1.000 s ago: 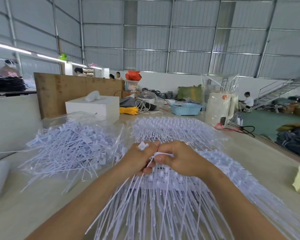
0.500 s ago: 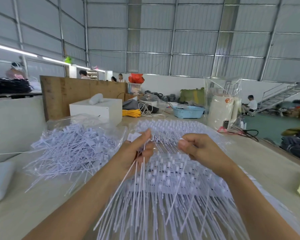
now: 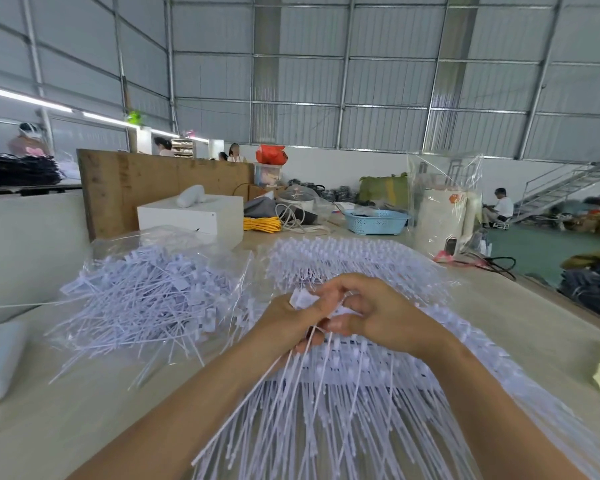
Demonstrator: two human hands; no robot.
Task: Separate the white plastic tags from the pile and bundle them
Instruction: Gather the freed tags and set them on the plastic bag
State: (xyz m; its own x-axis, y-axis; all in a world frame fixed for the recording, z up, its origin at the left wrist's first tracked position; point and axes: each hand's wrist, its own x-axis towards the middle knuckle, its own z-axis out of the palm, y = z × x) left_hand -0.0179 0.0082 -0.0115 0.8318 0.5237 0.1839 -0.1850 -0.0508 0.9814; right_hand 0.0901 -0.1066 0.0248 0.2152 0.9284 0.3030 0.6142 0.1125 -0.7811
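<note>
Gathering is under way: the left hand (image 3: 284, 318) grips a small bunch of tags (image 3: 303, 372) by their heads, right above the big pile (image 3: 378, 403). The right hand (image 3: 371, 315) pinches a tag beside it. Next, that tag likely needs adding to the bunch, heads aligned.

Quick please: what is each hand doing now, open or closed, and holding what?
Left hand: closed, pinching a few white tags by their heads.
Right hand: closed, pinching a tag head beside the left.
</note>
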